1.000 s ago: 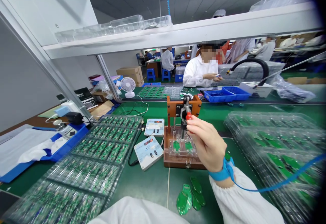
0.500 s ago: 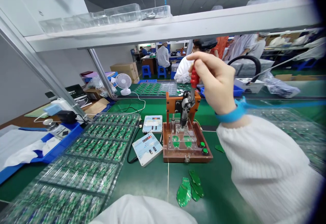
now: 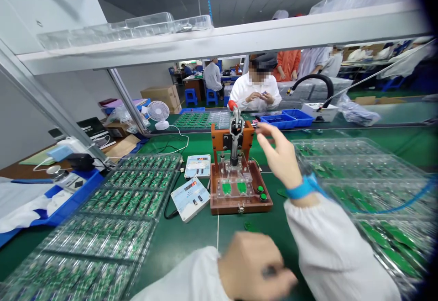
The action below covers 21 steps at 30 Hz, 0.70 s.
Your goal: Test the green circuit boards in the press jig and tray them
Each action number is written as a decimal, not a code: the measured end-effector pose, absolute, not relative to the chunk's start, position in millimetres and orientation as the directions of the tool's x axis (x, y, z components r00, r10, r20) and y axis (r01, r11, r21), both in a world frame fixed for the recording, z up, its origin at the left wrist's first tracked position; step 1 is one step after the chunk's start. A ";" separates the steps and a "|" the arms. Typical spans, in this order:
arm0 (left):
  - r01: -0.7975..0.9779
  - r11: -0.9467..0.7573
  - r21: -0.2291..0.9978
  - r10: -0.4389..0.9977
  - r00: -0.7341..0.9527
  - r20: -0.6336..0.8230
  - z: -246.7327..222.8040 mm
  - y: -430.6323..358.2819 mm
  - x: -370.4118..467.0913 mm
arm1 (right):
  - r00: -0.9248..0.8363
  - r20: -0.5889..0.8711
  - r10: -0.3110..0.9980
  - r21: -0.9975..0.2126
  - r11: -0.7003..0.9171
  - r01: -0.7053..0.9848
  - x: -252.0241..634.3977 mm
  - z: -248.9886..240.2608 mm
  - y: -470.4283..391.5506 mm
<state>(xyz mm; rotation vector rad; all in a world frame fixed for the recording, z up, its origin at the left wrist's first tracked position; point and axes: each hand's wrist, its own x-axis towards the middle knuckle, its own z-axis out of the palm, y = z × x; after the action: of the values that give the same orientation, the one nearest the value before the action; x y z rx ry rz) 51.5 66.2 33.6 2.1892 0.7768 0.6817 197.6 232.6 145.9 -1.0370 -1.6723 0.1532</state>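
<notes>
A wooden-based press fixture (image 3: 241, 205) stands mid-table with its red-tipped lever (image 3: 233, 105) raised upright. Two green boards (image 3: 242, 187) lie under its clear plate, and two green buttons (image 3: 263, 197) are at its right. Just right of the fixture, my right hand (image 3: 278, 155), with a blue wristband, is off the lever, fingers apart and holding nothing. My left hand (image 3: 255, 266) is in front of the fixture, blurred by motion; its fingers are curled and a small dark thing shows by them. One loose green board (image 3: 251, 226) shows just beyond this hand.
Left of the fixture are two display boxes (image 3: 190, 199) and clear trays of green boards (image 3: 126, 219). More trays (image 3: 386, 209) lie at the right. A white fan (image 3: 158, 111), blue bins (image 3: 285, 119) and a seated person (image 3: 255, 88) are behind. A shelf beam (image 3: 239, 40) crosses above.
My right hand has let go of the red lever handle and moved down, fingers spread. My left hand has come into view over the loose green boards. The view has shifted slightly right.
</notes>
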 end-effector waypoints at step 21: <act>0.724 -0.418 0.548 0.855 0.110 0.507 38.7 167.3 -28.4 | -0.164 0.357 0.920 -0.756 0.387 0.528 173.6 55.3 186.9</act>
<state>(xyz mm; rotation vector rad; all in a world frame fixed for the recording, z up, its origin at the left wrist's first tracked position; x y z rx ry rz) -28.4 167.3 38.7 2.2128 1.5930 1.1986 173.6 186.9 55.3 -1.2574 -1.8243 0.6001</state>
